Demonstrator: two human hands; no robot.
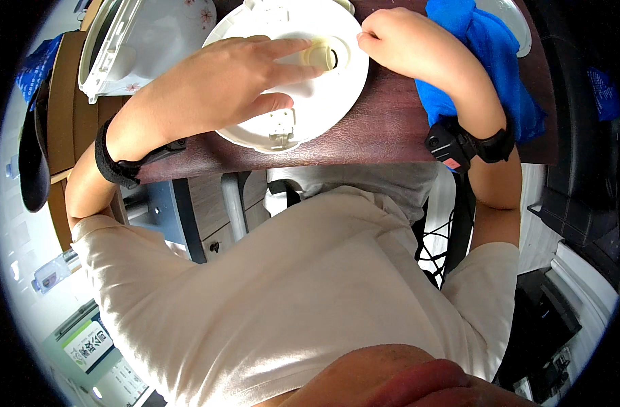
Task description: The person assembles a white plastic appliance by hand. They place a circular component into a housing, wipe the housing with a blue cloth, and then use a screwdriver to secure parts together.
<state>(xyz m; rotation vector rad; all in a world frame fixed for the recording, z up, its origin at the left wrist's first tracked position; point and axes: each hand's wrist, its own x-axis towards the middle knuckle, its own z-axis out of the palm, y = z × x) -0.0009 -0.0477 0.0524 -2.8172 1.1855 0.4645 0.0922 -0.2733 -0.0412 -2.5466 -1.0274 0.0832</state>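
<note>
A round white plastic lid [337,102] lies on the dark brown table. On it sits a small cream-yellow round cap [318,57] with a dark gap at its right side. My left hand [235,74] reaches across the lid from the left, fingers apart. Its index and middle fingertips touch the cap from two sides, while the thumb rests lower on the lid. My right hand [399,37] is closed, fingers curled in at the lid's right rim; what they hold, if anything, is hidden. A bright blue cloth [452,27] lies beneath my right forearm.
A white appliance body with a flower pattern [164,30] stands at the far left. A white dish [513,24] shows behind the cloth at the far right. The table's near edge [337,161] runs in front of my body, and a brown cardboard box [64,108] stands left.
</note>
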